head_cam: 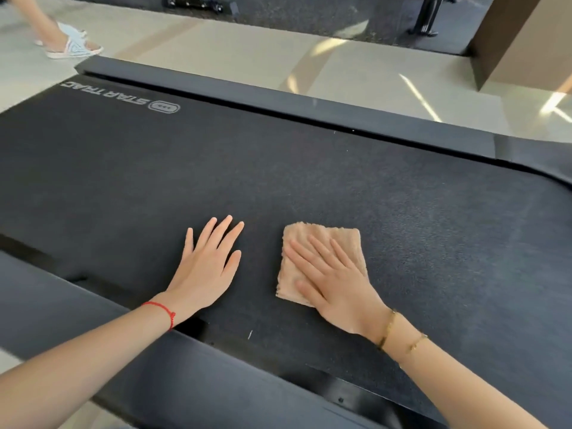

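A folded beige cloth (335, 239) lies on the black treadmill belt (309, 187). My right hand (332, 281) presses flat on the cloth with straight, spread fingers and covers its near half. My left hand (207, 264) rests flat on the bare belt a little to the left of the cloth, fingers straight and apart from it. A red string circles my left wrist, and gold bracelets sit on my right wrist.
Black side rails run along the far edge (278, 102) and the near edge (216, 366) of the belt. White brand lettering (120, 97) marks the belt's far left. Beyond lies a pale tiled floor, where another person's feet in sandals (68, 46) stand at the top left. A brown column (526, 41) rises at the top right.
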A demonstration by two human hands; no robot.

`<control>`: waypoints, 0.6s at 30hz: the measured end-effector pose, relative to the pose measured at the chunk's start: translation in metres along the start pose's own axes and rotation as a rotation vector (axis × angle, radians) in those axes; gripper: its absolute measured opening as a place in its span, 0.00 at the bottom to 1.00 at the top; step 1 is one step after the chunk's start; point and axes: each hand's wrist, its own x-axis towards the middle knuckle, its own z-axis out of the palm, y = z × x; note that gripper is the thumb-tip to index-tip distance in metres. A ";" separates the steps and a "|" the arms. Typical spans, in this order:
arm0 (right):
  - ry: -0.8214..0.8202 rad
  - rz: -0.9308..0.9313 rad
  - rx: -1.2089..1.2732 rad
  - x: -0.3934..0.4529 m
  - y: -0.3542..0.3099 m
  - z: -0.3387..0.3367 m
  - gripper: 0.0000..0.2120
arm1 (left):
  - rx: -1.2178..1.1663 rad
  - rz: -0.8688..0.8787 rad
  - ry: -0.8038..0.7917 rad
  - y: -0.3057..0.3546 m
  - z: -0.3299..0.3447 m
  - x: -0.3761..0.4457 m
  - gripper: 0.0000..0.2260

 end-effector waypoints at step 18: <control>0.036 0.193 0.009 0.153 -0.086 0.015 0.26 | -0.012 0.128 0.002 -0.123 -0.023 0.049 0.24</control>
